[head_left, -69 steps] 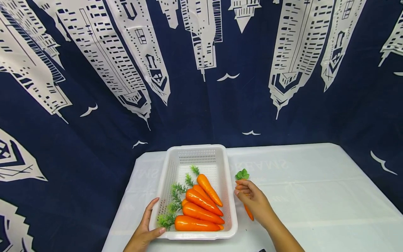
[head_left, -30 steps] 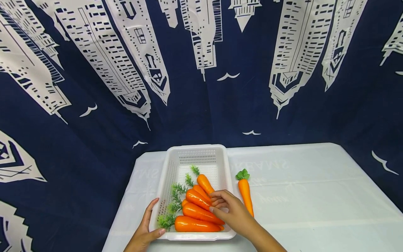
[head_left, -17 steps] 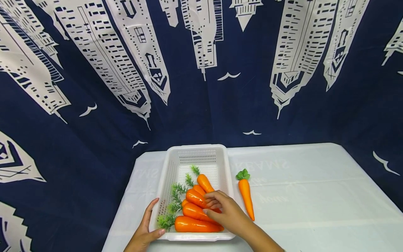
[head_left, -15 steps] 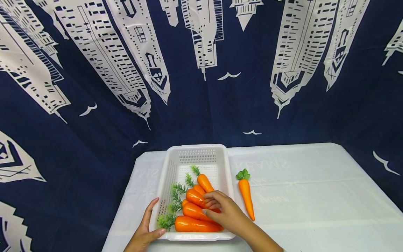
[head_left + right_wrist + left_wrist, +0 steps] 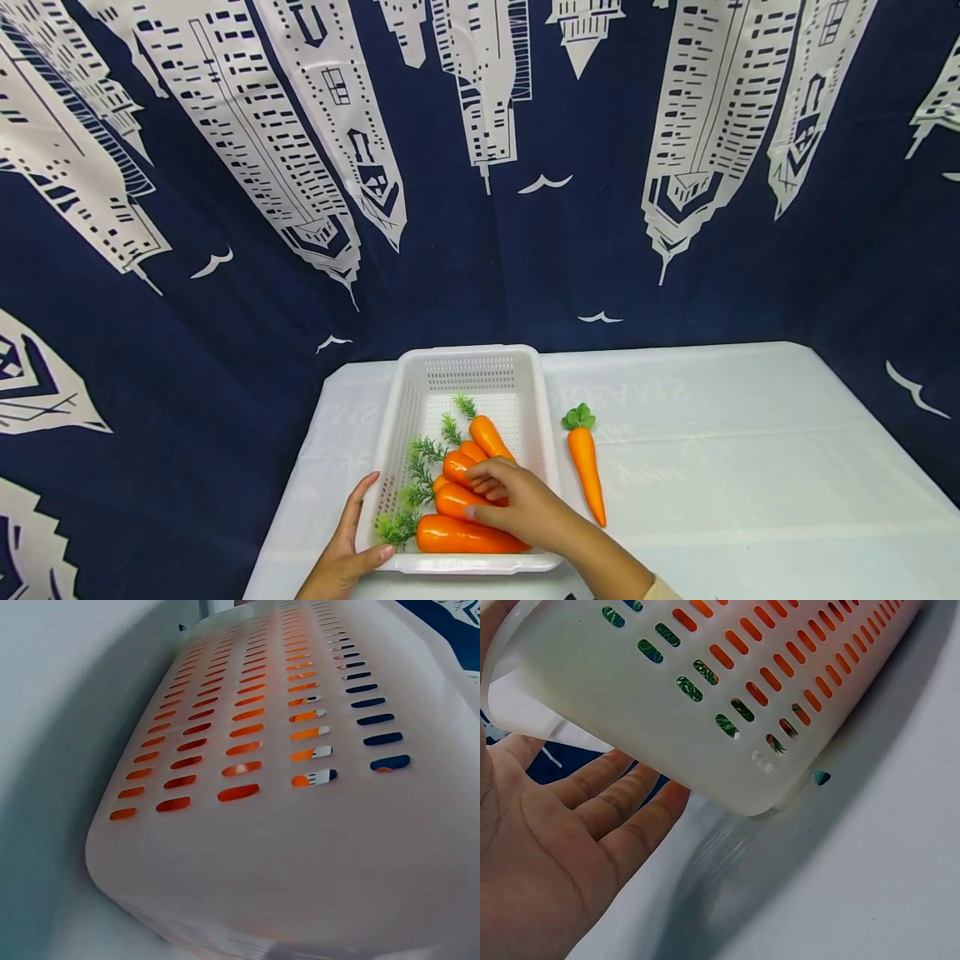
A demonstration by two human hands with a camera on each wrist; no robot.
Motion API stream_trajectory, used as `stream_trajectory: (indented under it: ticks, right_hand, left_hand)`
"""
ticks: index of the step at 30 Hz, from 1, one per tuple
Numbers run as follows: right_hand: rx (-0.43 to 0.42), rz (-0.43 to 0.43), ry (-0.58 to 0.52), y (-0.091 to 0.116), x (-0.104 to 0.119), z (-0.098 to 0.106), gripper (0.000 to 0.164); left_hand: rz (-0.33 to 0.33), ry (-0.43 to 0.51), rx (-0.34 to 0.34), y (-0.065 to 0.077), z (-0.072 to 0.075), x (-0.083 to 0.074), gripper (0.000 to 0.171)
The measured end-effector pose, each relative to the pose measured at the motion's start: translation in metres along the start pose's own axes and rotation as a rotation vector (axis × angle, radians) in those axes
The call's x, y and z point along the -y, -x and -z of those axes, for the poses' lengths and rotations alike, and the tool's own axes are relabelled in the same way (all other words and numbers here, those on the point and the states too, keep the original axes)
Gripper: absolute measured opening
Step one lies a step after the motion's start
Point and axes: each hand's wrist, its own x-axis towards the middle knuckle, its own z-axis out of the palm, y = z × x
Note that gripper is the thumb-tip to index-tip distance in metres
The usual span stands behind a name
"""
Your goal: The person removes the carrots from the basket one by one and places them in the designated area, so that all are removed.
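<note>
A white perforated plastic basket (image 5: 542, 400) holds several glossy orange carrots with feathery green tops. My left hand (image 5: 343, 546) grips its near left corner, thumb on the rim; the left wrist view shows its fingers (image 5: 607, 791) extended along the outside. My right hand (image 5: 510, 500) is inside the basket, its curved fingers and thumb straddling a middle carrot (image 5: 450, 500). I cannot tell if they press on it. The nearest carrot (image 5: 468, 535) lies just below the thumb. The right wrist view shows only the basket's slotted side (image 5: 262, 855), and hides that hand.
One carrot (image 5: 586, 471) with a leafy top lies on the white-covered table (image 5: 735, 467), right of the basket. A small teal bit (image 5: 821, 777) sits by the basket's base. Behind the table hangs a dark blue cloth (image 5: 510, 267) with white skyline prints.
My right hand has let go of the carrot on the table and moved left into the basket, lately a little further left over the carrots. My left hand keeps its place.
</note>
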Motion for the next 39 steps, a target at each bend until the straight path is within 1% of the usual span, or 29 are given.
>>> stream_trajectory:
  ticks: [5, 10, 15, 20, 25, 30, 39]
  right_hand:
    - [0.023, -0.025, 0.035, -0.004, -0.001, -0.004, 0.046]
    - [0.041, -0.022, 0.060, -0.006, -0.002, -0.006, 0.046]
    - [0.043, -0.033, 0.078, -0.006, -0.002, -0.007, 0.042]
    - [0.037, -0.052, 0.119, -0.006, -0.001, -0.009, 0.040]
    - [0.030, -0.080, 0.186, -0.007, 0.000, -0.011, 0.043]
    - [0.026, -0.078, 0.243, -0.007, 0.001, -0.011, 0.046]
    - [0.026, -0.078, 0.261, -0.007, 0.001, -0.011, 0.047]
  left_hand:
    - [0.006, 0.006, -0.003, 0.000, 0.001, 0.000, 0.099]
    - [-0.004, 0.001, -0.005, -0.001, 0.001, 0.000, 0.100]
    - [-0.008, -0.005, -0.009, -0.002, 0.001, 0.001, 0.100]
    - [-0.011, -0.005, -0.003, -0.002, 0.002, 0.001, 0.100]
    - [-0.013, -0.001, -0.002, -0.002, 0.002, 0.001, 0.100]
    - [-0.019, 0.006, 0.001, -0.001, 0.002, 0.001, 0.100]
    - [-0.039, 0.003, 0.009, 0.000, 0.001, 0.001, 0.100]
